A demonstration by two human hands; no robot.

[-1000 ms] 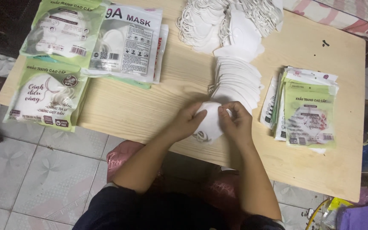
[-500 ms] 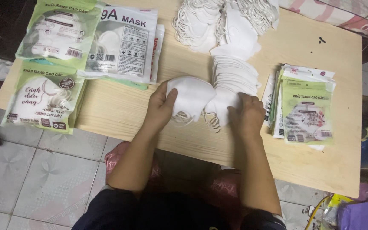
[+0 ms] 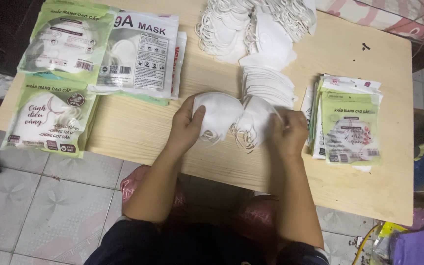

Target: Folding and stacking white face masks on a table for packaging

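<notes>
My left hand (image 3: 186,128) grips a small stack of white face masks (image 3: 218,114) just above the wooden table (image 3: 138,130). My right hand (image 3: 289,133) holds a second white bunch of masks (image 3: 257,121), whose ear loops dangle between the two bunches. Right behind them lies a fanned row of loose white masks (image 3: 266,84), leading back to a large heap of masks (image 3: 251,24) at the table's far edge.
Green and white mask packets (image 3: 55,115) lie at the left, with more green packets (image 3: 67,41) and white packets (image 3: 141,54) behind them. A stack of flat empty packets (image 3: 349,125) sits at the right. Tiled floor (image 3: 35,206) lies below left; clutter stands at the right.
Both hands lifted from one mask at the table's front and moved apart and farther back. Each now holds a bunch of masks, split into two.
</notes>
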